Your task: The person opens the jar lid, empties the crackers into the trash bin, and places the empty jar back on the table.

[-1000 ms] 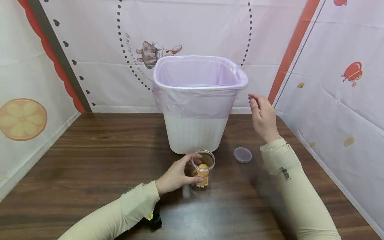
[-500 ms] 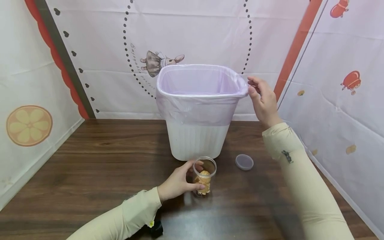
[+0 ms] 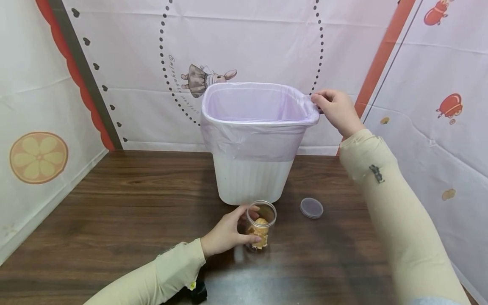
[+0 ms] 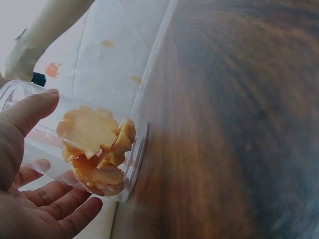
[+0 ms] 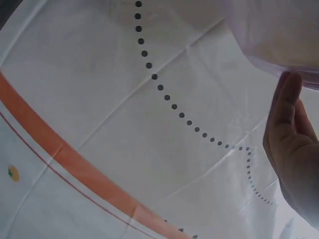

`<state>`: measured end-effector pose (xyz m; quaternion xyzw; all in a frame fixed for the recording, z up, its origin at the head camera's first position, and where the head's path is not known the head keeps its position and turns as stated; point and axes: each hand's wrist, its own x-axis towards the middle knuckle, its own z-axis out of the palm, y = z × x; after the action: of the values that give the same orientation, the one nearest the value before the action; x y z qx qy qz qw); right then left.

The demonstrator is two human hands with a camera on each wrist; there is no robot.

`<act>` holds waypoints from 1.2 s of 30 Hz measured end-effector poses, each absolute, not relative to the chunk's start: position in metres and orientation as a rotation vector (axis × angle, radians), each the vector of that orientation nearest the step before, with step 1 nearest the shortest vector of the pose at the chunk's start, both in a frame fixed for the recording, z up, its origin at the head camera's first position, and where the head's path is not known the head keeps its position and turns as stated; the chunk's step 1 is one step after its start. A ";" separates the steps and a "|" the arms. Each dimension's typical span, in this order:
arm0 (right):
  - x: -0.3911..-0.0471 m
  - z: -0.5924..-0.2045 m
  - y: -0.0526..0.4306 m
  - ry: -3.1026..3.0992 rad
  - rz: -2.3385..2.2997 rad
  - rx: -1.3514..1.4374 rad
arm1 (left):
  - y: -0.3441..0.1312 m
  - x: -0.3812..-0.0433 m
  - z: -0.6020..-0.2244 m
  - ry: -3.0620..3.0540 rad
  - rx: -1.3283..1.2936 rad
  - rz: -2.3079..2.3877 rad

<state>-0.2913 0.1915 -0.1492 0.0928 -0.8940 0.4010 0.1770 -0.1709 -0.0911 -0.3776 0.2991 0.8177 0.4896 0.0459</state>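
In the head view my left hand (image 3: 228, 233) grips an uncapped clear plastic jar (image 3: 263, 214), thumb on the near side and fingers round the back. Several scalloped, golden cookies (image 4: 92, 134) lie in the jar's lower part. Behind the jar stands a white trash bin (image 3: 249, 180) lined with a thin purple trash bag (image 3: 251, 142), folded down over the rim. At the bin's right rim corner, my right hand (image 3: 337, 108) pinches the trash bag's edge between thumb and fingers. The right wrist view shows those fingertips against the bag, with the grip partly hidden.
A round clear lid (image 3: 311, 208) lies flat on the dark wooden table (image 3: 152, 186), right of the jar. A small black object (image 3: 199, 292) sits near the left sleeve. Printed cloth walls (image 3: 267, 46) enclose the back and both sides.
My right hand has risen from beside the bin to its right rim corner, and its fingers have closed on the trash bag. My left hand keeps holding the jar in place.
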 end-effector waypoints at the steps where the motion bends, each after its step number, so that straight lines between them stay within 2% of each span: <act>1: -0.292 -0.146 0.190 -2.552 1.129 0.257 | -0.091 -0.171 -0.378 2.498 0.913 1.494; 36: -0.296 -0.133 0.182 -2.757 0.908 0.298 | -0.092 -0.168 -0.376 2.506 0.907 1.509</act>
<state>-0.2956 0.1817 -0.1334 0.1016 -0.9389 0.3092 0.1117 -0.1681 -0.0919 -0.3765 0.2960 0.8175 0.4924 0.0393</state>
